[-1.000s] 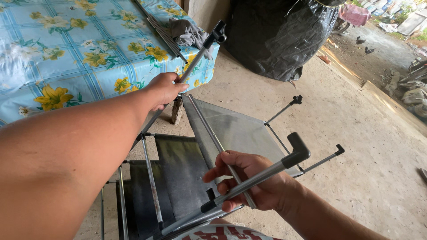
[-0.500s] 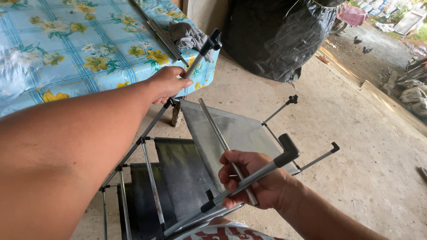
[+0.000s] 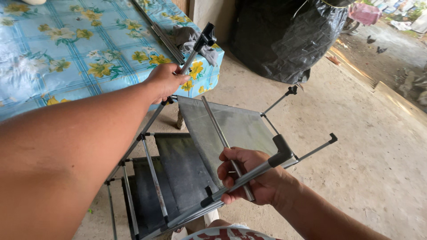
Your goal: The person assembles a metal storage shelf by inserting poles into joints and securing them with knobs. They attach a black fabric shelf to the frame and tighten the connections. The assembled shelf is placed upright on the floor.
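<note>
1. A person's left hand (image 3: 165, 81) clamps a slim metal upright (image 3: 189, 55) of a tubular rack (image 3: 191, 178) standing on the concrete floor (image 3: 356, 146), just right of the floral-clothed table (image 3: 66, 58).
2. The right hand (image 3: 249, 175) closes around a near upright and a loose grey rod (image 3: 224, 142).
3. Light, stiff, probably wobbly; the smooth tubes look best gripped near the black plastic joints (image 3: 282, 149).
4. The grey fabric shelves (image 3: 235, 126) hang limp.

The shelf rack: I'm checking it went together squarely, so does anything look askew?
Yes. The top grey fabric shelf tilts, not level like the tiers below. A loose metal rod lies across it, held by the right hand. The left hand grips an upright pole.
</note>
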